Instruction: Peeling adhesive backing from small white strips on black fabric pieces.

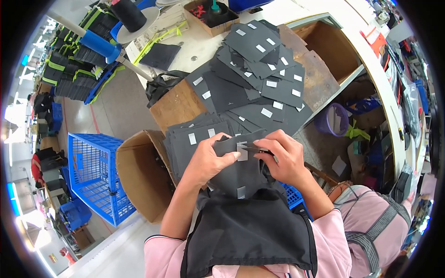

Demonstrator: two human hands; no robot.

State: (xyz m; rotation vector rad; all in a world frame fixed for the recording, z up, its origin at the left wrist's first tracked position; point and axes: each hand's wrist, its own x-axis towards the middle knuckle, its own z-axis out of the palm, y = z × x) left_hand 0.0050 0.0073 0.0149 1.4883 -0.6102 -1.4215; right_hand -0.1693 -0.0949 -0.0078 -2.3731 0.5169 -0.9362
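My left hand [209, 160] and my right hand [282, 157] together pinch a dark grey fabric piece [241, 173] with a small white label, held above my lap. More of the same dark fabric [250, 227] drapes over my chest and lap. Just beyond my hands lies a stack of grey fabric pieces [192, 139] with white labels. Farther out, several similar pieces [259, 74] are spread across a wooden board [178, 104].
An open cardboard box [139, 178] stands at my left, beside a blue plastic crate [95, 173]. A purple bucket [333, 119] sits on the floor at the right. A cone of black thread [127, 14] and a small cardboard tray [211, 16] stand on the white table [194, 46] beyond.
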